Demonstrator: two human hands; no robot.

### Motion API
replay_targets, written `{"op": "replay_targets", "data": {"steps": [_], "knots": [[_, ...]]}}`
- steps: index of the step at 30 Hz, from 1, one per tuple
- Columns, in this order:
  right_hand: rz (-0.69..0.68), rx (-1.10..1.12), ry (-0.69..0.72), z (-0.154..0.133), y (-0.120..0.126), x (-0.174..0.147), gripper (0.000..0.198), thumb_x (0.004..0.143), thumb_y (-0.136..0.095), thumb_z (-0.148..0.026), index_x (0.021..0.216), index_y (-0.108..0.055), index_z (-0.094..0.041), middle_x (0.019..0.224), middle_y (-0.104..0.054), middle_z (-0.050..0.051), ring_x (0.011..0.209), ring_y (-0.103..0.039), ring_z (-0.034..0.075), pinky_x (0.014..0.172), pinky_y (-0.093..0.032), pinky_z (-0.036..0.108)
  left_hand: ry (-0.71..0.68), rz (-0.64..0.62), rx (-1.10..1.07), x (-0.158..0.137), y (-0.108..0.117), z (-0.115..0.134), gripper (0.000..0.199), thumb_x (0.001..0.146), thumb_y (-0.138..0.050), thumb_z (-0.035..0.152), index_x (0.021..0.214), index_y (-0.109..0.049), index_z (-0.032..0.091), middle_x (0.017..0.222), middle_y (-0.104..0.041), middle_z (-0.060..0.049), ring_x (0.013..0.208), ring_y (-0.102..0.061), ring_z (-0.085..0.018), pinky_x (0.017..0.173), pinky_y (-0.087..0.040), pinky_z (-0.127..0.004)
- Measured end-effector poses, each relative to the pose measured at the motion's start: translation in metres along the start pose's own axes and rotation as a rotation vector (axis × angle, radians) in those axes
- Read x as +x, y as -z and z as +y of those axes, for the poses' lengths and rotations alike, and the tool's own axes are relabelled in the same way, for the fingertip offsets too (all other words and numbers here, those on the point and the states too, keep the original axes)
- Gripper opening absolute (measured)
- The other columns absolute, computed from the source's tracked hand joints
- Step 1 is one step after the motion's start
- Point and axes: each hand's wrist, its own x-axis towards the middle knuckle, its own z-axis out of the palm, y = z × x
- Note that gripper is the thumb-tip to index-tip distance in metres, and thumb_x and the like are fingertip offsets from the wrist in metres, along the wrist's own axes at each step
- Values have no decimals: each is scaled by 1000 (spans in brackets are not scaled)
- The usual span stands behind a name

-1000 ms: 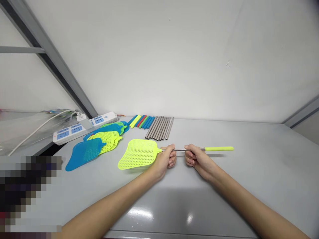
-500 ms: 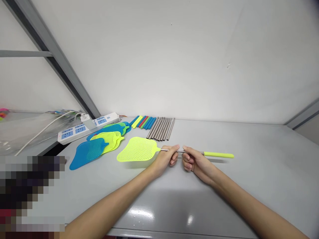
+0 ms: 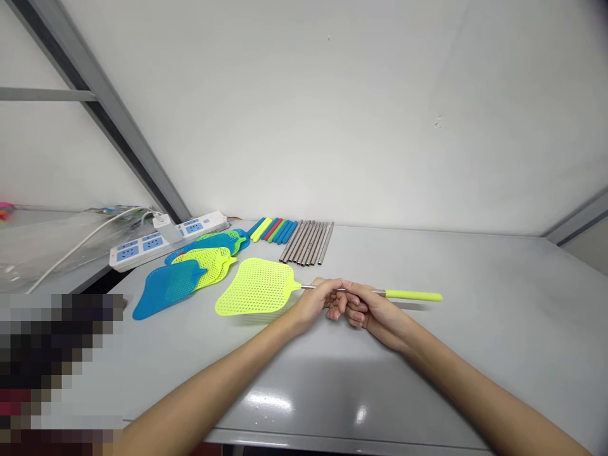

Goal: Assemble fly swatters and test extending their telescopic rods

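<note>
Both hands meet on the thin metal rod (image 3: 307, 287) of a neon-yellow fly swatter (image 3: 256, 286), which is held level just above the grey table (image 3: 475, 354), its shadow falling beneath. The left hand (image 3: 319, 303) pinches the rod with the thumb along the top; its other fingers curl loosely below, slightly apart. The right hand (image 3: 373, 309) is clamped on the thicker end of the rod, fingers together and folded under. The two thumb tips are touching or nearly so; which of these, I cannot tell.

From the hands, the swatter's perforated head points to nine o'clock and its smooth yellow grip (image 3: 413, 296) to three o'clock. At eleven o'clock lies a row of steel tubes (image 3: 308, 244), and just left of them a row of coloured handle grips (image 3: 272, 230) in blue, yellow, red and green. Between nine and ten o'clock, loose swatter heads (image 3: 164, 290) overlap, mostly blue and yellow. Behind them, at ten o'clock, a white power strip (image 3: 154, 244) carries a plug (image 3: 162, 221).
</note>
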Motion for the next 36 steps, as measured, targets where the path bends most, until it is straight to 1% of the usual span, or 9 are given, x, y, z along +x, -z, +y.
{"op": "replay_targets", "data": {"steps": [4,7,10,12,14,18,25,29,36], "knots": [[48,-16,-2,-2,0,0,32,69,-52,-37,50,-37,-16,48,-25,-6,42,-26,6,44,-21,22,26,-32,-15,0,0,2,37,75,-35,34,56,-55,11,46,-49,-1,41,-42,-9,49,-34,-23],[93,-28,-7,-5,-2,-2,32,68,-53,-36,49,-36,-16,48,-23,-6,42,-26,6,44,-21,23,14,-42,-26,0,0,3,36,76,-33,32,58,-55,11,47,-49,-1,43,-42,-9,51,-34,-23],[119,-43,-11,-8,-5,-3,33,68,-53,-35,49,-33,-17,47,-22,-6,41,-25,6,44,-20,23,-6,-36,-15,0,-1,6,39,77,-32,31,47,-50,13,40,-45,0,42,-41,-9,51,-33,-23],[119,-55,-6,-11,-6,-4,33,69,-52,-35,49,-32,-17,47,-22,-6,42,-24,6,44,-20,23,-13,-44,-7,-1,-1,9,41,77,-33,30,41,-45,14,36,-41,0,40,-39,-9,49,-31,-23],[114,-69,7,-13,-7,-5,34,70,-51,-36,49,-32,-17,48,-23,-6,42,-24,6,45,-21,24,-11,-45,1,-2,-1,13,41,76,-33,30,39,-44,15,34,-39,1,39,-38,-9,48,-30,-23],[125,-78,24,-16,-8,-7,34,69,-52,-36,49,-31,-17,49,-21,-6,43,-22,7,46,-22,24,9,-20,10,-4,1,20,42,75,-35,33,38,-42,16,33,-36,2,39,-37,-9,48,-29,-24],[138,-61,45,-20,-6,-6,34,69,-52,-34,48,-31,-17,50,-17,-6,43,-21,7,45,-20,24,5,-28,-25,-4,6,23,40,75,-36,31,37,-38,17,31,-29,3,37,-35,-9,45,-27,-24],[135,-88,56,-21,-6,-6,35,69,-52,-34,46,-30,-18,48,-16,-6,42,-21,7,44,-19,24,29,6,-35,-6,10,27,41,75,-39,31,37,-34,17,30,-24,4,34,-32,-8,43,-25,-23],[148,-79,81,-24,-4,-7,36,69,-52,-34,46,-29,-18,48,-16,-6,41,-21,7,44,-20,25,27,42,-13,-12,22,34,41,74,-40,30,36,-30,18,30,-21,5,33,-30,-8,43,-24,-24]]}}
